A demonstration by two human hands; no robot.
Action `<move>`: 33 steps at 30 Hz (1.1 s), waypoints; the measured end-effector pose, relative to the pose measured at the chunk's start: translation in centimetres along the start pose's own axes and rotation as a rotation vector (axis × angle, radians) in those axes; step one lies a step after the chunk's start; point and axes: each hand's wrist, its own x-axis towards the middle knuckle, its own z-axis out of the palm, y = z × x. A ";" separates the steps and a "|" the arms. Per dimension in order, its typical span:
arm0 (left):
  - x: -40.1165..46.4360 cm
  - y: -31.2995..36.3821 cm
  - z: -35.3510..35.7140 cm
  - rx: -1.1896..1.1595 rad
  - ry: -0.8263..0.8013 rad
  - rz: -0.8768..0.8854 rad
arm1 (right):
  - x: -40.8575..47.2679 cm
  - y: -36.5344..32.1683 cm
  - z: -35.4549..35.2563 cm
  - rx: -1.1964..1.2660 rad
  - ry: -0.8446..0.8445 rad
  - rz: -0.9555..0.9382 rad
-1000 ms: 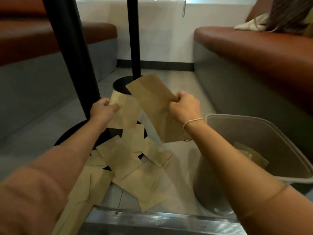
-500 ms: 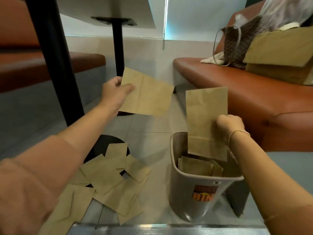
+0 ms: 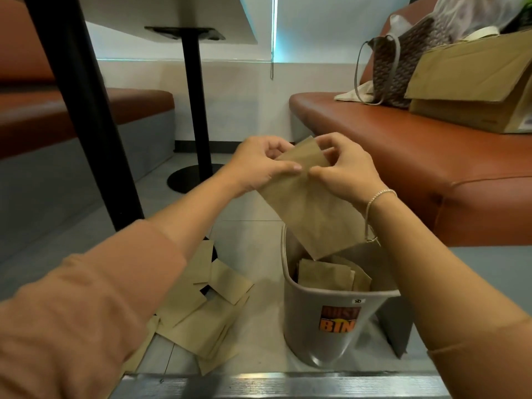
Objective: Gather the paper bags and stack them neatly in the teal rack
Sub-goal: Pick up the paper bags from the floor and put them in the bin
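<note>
Both hands hold one flat brown paper bag point(image 3: 309, 205) by its upper end, tilted above a grey plastic bin point(image 3: 322, 318) on the floor. My left hand point(image 3: 259, 165) pinches the bag's top left edge. My right hand point(image 3: 342, 168) pinches the top right edge beside it. The bag's lower corner hangs just over the bin's mouth. Several paper bags point(image 3: 331, 276) stand inside the bin. Several more loose paper bags point(image 3: 201, 309) lie scattered on the floor tiles at lower left. No teal rack is in view.
A black table leg point(image 3: 83, 110) rises at the left and a second pedestal leg point(image 3: 195, 105) with a round base stands behind. Orange benches flank the aisle; the right bench point(image 3: 403, 156) carries a handbag point(image 3: 403, 61) and a cardboard box point(image 3: 472, 87). A metal edge point(image 3: 273, 384) crosses the bottom.
Half a second ago each hand held its own bag. The right hand's bag has gone into the bin, and both hands now meet on the left hand's bag above the bin.
</note>
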 end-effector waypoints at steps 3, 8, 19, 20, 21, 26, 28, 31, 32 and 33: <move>0.3 -0.8 1.6 0.092 -0.056 0.008 | 0.4 0.2 -0.2 -0.201 -0.130 0.011; 0.0 -4.3 1.3 0.308 -0.072 -0.078 | 0.2 2.7 -0.4 -0.361 -0.200 0.305; -5.5 -19.3 -6.0 0.622 -0.171 -0.593 | -0.5 2.1 10.4 -0.240 0.014 0.253; -6.1 -20.7 -6.5 0.685 -0.212 -0.627 | -0.8 1.6 12.0 -0.230 -0.019 0.198; -6.7 -21.9 -6.9 0.736 -0.246 -0.666 | -1.1 1.2 13.7 -0.230 -0.055 0.149; -9.4 -27.6 -7.0 0.858 -0.388 -0.858 | -2.8 2.1 22.4 -0.255 -0.353 0.144; -10.0 -30.0 -6.3 0.887 -0.417 -0.888 | -3.5 4.1 25.4 -0.304 -0.469 0.206; -10.6 -33.2 -5.7 0.884 -0.443 -0.896 | -4.7 8.0 28.7 -0.396 -0.618 0.299; -10.8 -34.0 -5.6 0.883 -0.456 -0.901 | -5.1 9.2 29.6 -0.425 -0.658 0.322; -11.0 -34.8 -5.6 0.883 -0.469 -0.903 | -5.4 10.3 30.4 -0.452 -0.685 0.344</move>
